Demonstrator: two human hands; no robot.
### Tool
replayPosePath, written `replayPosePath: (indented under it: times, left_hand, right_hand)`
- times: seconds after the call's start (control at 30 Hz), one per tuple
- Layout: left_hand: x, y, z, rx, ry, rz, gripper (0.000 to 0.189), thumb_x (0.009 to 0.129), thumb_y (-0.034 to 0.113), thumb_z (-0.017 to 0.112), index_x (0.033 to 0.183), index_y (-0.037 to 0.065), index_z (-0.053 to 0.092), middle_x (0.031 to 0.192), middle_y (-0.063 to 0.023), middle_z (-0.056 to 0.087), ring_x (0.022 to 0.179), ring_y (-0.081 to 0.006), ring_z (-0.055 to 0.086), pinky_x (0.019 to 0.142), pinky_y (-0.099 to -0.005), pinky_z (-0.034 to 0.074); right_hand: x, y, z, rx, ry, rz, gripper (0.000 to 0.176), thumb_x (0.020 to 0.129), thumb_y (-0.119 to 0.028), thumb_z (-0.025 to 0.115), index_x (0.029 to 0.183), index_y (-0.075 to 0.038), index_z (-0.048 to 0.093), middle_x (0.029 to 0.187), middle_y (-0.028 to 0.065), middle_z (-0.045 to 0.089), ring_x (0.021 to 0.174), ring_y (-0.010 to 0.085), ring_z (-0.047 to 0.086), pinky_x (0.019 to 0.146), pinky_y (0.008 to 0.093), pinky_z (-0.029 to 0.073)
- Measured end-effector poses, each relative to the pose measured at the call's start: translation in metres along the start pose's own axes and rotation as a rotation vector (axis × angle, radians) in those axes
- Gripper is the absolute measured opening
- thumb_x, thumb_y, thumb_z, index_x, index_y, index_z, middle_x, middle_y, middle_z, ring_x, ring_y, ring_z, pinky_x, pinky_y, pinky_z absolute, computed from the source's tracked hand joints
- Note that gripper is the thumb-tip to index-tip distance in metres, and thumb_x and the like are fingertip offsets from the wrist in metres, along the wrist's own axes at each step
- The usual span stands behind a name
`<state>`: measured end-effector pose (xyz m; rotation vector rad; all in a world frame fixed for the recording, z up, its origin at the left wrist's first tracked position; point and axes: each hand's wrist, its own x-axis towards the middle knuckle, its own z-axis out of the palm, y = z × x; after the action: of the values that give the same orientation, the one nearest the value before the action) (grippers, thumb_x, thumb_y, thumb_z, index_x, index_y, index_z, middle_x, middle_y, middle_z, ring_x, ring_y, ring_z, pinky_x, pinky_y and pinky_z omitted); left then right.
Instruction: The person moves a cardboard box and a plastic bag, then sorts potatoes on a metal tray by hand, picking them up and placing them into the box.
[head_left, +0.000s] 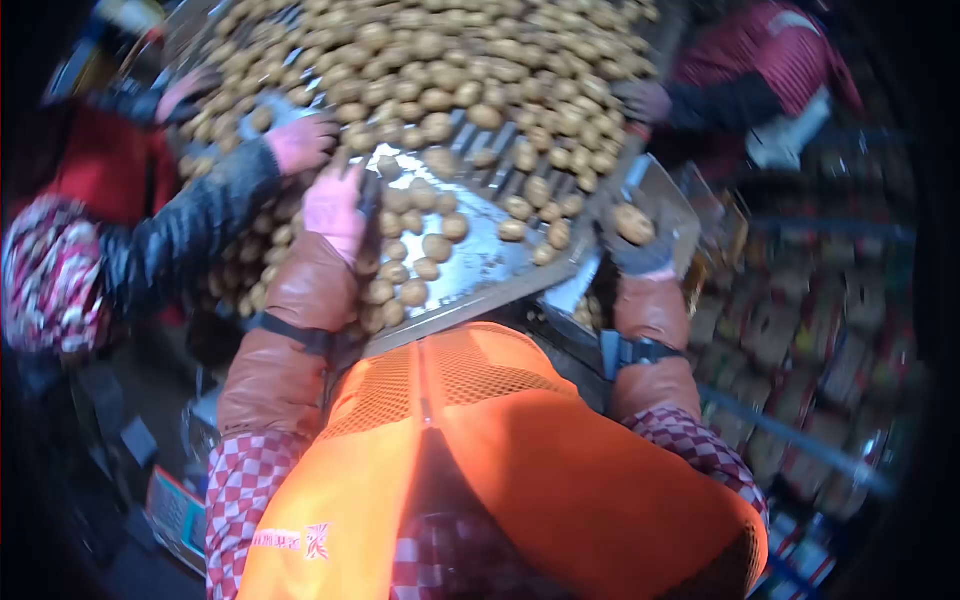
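Observation:
My left hand (338, 208), in a pink glove with a dark palm side, lies back-up over potatoes on the left of the metal sorting table (475, 245). Its fingers stretch forward and look slightly apart, with no potato visibly held. Several loose potatoes (413, 292) lie right beside it on the shiny plate. My right hand (645, 258), in a dark glove, is at the table's right edge, turned up and closed around a potato (633, 225). Part of its fingers is hidden by that potato.
A large heap of potatoes (430, 50) covers the far slatted part. A co-worker's pink-gloved hand (302, 143) is close to my left hand. Another co-worker's dark-gloved hand (643, 102) is at the right edge. Packed boxes (800, 320) stand lower right.

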<state>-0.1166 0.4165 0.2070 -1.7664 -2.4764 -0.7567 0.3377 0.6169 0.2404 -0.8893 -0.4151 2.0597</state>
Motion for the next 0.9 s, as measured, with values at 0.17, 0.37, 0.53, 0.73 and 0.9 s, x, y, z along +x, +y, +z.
replayPosePath:
  times: [0.17, 0.37, 0.53, 0.73, 0.9]
  left_hand:
    - [0.065, -0.005, 0.033, 0.05, -0.2, -0.292, 0.053, 0.099, 0.034, 0.052, 0.147, 0.013, 0.043, 0.14, -0.0331, 0.048, 0.121, -0.0478, 0.057, 0.101, -0.0491, 0.048]
    - [0.083, -0.025, 0.043, -0.045, -0.275, -0.315, 0.062, 0.084, 0.025, 0.08, 0.137, 0.007, 0.054, 0.112, -0.0263, 0.068, 0.104, -0.0401, 0.067, 0.089, -0.0457, 0.054]
    - [0.081, -0.05, 0.066, -0.207, -0.287, -0.577, 0.065, 0.081, 0.031, 0.084, 0.136, 0.012, 0.055, 0.116, -0.022, 0.069, 0.107, -0.0347, 0.067, 0.09, -0.0432, 0.053]
    - [0.067, -0.056, 0.065, -0.469, -0.197, -0.508, 0.068, 0.076, 0.025, 0.091, 0.13, 0.0, 0.059, 0.114, -0.0149, 0.07, 0.1, -0.0214, 0.067, 0.09, -0.0358, 0.056]
    - [0.019, 0.029, 0.027, -1.005, -0.156, -0.409, 0.051, 0.084, 0.015, 0.083, 0.125, 0.001, 0.057, 0.105, -0.012, 0.068, 0.082, -0.0194, 0.068, 0.063, -0.0323, 0.057]
  right_hand:
    - [-0.029, 0.01, 0.002, 0.084, -0.308, -0.063, 0.078, 0.098, -0.064, 0.045, 0.149, -0.006, 0.042, 0.155, 0.0164, 0.041, 0.139, 0.0336, 0.044, 0.105, 0.0536, 0.046]
    - [-0.041, 0.003, -0.019, -1.366, -0.058, -0.405, 0.075, 0.096, -0.065, 0.048, 0.149, -0.011, 0.044, 0.152, 0.0182, 0.043, 0.137, 0.0361, 0.044, 0.102, 0.0523, 0.048]
    - [-0.041, -0.027, -0.052, 0.126, -0.029, -0.029, 0.077, 0.095, -0.062, 0.054, 0.149, -0.007, 0.042, 0.148, 0.0202, 0.046, 0.134, 0.0397, 0.047, 0.099, 0.0504, 0.051]
    - [-0.049, -0.024, -0.068, -0.07, 0.222, 0.002, 0.046, 0.101, -0.034, 0.055, 0.137, -0.006, 0.054, 0.136, 0.0153, 0.058, 0.123, 0.0354, 0.058, 0.091, 0.0462, 0.056]
    - [-0.077, -0.059, -0.162, -0.464, 0.395, -0.174, 0.035, 0.095, -0.023, 0.067, 0.124, -0.004, 0.064, 0.105, 0.0059, 0.069, 0.086, 0.0176, 0.066, 0.07, 0.0329, 0.054]
